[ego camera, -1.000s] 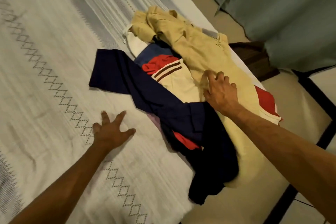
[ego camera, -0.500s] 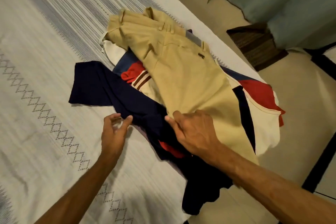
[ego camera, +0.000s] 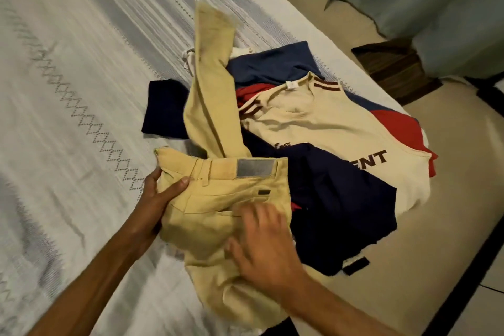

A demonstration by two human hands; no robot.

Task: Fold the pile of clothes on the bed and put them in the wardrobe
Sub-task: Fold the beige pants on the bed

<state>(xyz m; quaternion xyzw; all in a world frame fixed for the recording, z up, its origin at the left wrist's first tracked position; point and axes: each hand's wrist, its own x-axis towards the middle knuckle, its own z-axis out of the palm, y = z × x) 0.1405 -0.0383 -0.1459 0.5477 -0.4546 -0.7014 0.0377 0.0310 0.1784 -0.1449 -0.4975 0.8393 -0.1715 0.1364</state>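
Observation:
Tan trousers (ego camera: 218, 194) lie across the near part of the clothes pile, waistband toward me, one leg trailing away up the bed. My left hand (ego camera: 161, 194) grips the waistband's left corner, thumb on top. My right hand (ego camera: 261, 248) is blurred and lies on the trousers' seat; whether it grasps the cloth is unclear. Beneath are a cream shirt (ego camera: 321, 128) with red and blue panels and dark lettering, and a navy garment (ego camera: 338, 204) that hangs over the bed's edge.
The white bedspread (ego camera: 68, 117) with a grey diamond pattern stretches to the left. The bed's edge runs diagonally on the right, above a beige floor (ego camera: 425, 226). A dark woven mat (ego camera: 395, 71) and a grey-green curtain (ego camera: 436, 3) are at the far right.
The trousers have been pulled off the pile toward me and turned waistband-near. My left hand went from the navy cloth to the waistband. The cream shirt is now uncovered.

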